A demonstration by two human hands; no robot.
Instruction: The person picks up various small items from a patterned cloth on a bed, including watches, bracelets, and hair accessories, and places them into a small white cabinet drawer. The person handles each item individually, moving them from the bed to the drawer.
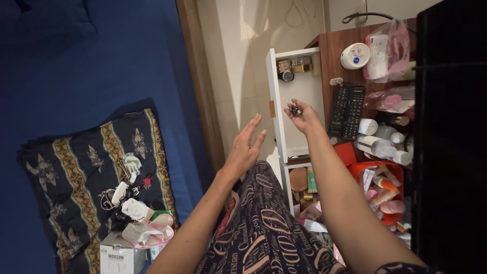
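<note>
Several small metal trinkets (296, 109) pinched in the right hand (299, 115) could spill into the open drawer (299, 91) below; left hand (244, 147) hovers empty, fingers spread.

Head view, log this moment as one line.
right hand: shut on small dark item over open white drawer | left hand: open, empty | remotes on desk
</note>
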